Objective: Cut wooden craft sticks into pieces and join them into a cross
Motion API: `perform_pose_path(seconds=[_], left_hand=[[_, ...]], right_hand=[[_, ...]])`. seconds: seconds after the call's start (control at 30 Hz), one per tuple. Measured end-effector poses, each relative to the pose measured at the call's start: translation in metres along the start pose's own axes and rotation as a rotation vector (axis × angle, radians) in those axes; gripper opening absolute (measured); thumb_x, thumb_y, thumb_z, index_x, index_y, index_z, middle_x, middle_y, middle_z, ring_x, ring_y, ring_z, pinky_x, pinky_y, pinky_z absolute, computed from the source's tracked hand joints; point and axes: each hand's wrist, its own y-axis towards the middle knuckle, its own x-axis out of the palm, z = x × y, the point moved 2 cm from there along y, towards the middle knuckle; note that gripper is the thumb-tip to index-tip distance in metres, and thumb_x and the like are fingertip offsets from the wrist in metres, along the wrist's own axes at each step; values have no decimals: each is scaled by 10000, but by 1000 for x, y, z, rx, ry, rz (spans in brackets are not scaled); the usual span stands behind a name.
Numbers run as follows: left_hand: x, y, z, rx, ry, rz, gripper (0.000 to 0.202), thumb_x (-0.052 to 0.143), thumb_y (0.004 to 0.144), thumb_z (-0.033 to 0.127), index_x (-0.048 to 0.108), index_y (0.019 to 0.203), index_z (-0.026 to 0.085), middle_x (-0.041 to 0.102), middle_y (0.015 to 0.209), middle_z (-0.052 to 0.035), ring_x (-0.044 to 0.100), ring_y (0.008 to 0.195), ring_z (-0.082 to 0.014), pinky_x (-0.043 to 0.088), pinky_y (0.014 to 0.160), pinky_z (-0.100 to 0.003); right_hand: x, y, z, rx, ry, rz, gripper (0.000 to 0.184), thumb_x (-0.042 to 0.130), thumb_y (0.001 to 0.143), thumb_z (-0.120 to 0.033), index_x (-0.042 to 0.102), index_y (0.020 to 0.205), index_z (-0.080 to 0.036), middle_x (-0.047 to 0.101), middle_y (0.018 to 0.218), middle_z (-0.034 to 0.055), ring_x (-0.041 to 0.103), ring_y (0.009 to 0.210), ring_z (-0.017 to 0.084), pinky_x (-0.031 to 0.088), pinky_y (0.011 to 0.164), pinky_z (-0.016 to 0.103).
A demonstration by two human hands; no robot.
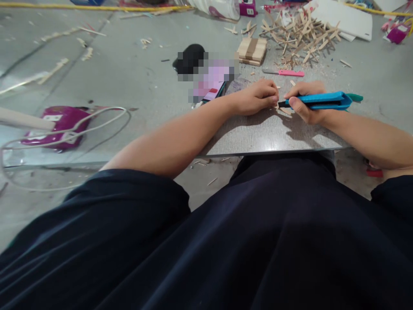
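Observation:
My right hand is closed around a blue utility knife, its dark blade end pointing left. A green part sticks out behind the handle. Facing it, my left hand rests on the table with its fingers curled together. What they pinch, if anything, is too small or hidden to make out. The knife's tip is close to the left fingertips. Beneath and between the hands lie thin wood slivers. Just beyond them is a pink-handled craft knife.
A bundle of wooden sticks lies beyond my hands, with a heap of cut sticks behind it. A black mouse and a phone are to the left. A white cable loops near a purple packet.

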Motion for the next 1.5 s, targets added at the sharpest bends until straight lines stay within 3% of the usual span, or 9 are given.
perform_pose_path(seconds=[0.23, 0.4, 0.53, 0.63, 0.77, 0.9, 1.03, 1.33, 1.5], left_hand=[[-4, 1, 1, -16, -105, 9, 462, 709, 1179, 623, 695, 848, 301, 781, 1125, -137, 716, 1084, -334, 601, 1202, -617], [-2, 4, -5, -6, -158, 41, 531, 757, 1158, 659, 671, 783, 293, 742, 1052, -123, 681, 1016, -323, 597, 1171, -603], [2, 7, -11, -2, -166, 41, 495, 792, 1130, 621, 690, 783, 283, 726, 1037, -116, 695, 1047, -320, 601, 1183, -564], [4, 7, -11, 11, -118, 18, 411, 855, 1060, 560, 725, 789, 280, 748, 1073, -113, 713, 1123, -326, 591, 1228, -549], [3, 5, -5, 13, -60, 6, 365, 802, 1061, 546, 779, 812, 280, 792, 1160, -138, 742, 1150, -335, 587, 1258, -593], [0, 3, 1, 11, 0, -36, 350, 750, 1080, 558, 844, 866, 298, 826, 1211, -163, 753, 1187, -361, 597, 1273, -657], [-1, 3, 2, 3, 23, -34, 336, 743, 1086, 567, 890, 917, 316, 839, 1193, -160, 748, 1196, -366, 595, 1297, -678], [2, 5, -2, 13, 39, -30, 345, 728, 1130, 525, 811, 882, 300, 840, 1226, -142, 776, 1233, -346, 601, 1325, -631], [1, 4, -1, 22, 41, -22, 329, 737, 1119, 515, 817, 876, 308, 835, 1226, -133, 776, 1218, -345, 591, 1334, -643]], right_hand=[[-1, 1, -1, -90, -18, 75, 856, 425, 1188, -1046, 914, 1205, -343, 890, 990, 83, 868, 871, 327, 751, 875, 513], [-3, -1, -1, -59, -25, 129, 834, 482, 1179, -1062, 937, 1236, -366, 942, 1033, 96, 911, 905, 330, 774, 885, 492], [-1, 0, -2, -113, 13, 265, 873, 499, 1146, -1092, 944, 1216, -344, 954, 1064, 97, 930, 919, 339, 803, 919, 512], [-2, 0, -2, -50, 5, 337, 967, 413, 1138, -1140, 940, 1263, -339, 907, 994, 94, 925, 924, 345, 812, 977, 529], [-10, -2, -6, -52, -18, 261, 888, 468, 1139, -1116, 941, 1176, -365, 849, 889, 87, 875, 820, 346, 793, 904, 549], [-15, -2, -9, 22, -54, 83, 892, 440, 1127, -1117, 938, 1171, -378, 874, 968, 106, 895, 923, 394, 788, 944, 581], [-13, 1, -13, -24, -14, -16, 860, 439, 1159, -1059, 912, 1179, -341, 871, 1007, 112, 874, 918, 373, 759, 944, 569], [-8, 2, -3, 65, 16, -124, 749, 597, 1107, -1043, 878, 1199, -355, 841, 1012, 102, 869, 1035, 395, 756, 1012, 552], [-4, 4, 2, -8, 51, -86, 755, 613, 1118, -1036, 877, 1192, -333, 847, 1009, 105, 871, 1001, 387, 750, 986, 558]])
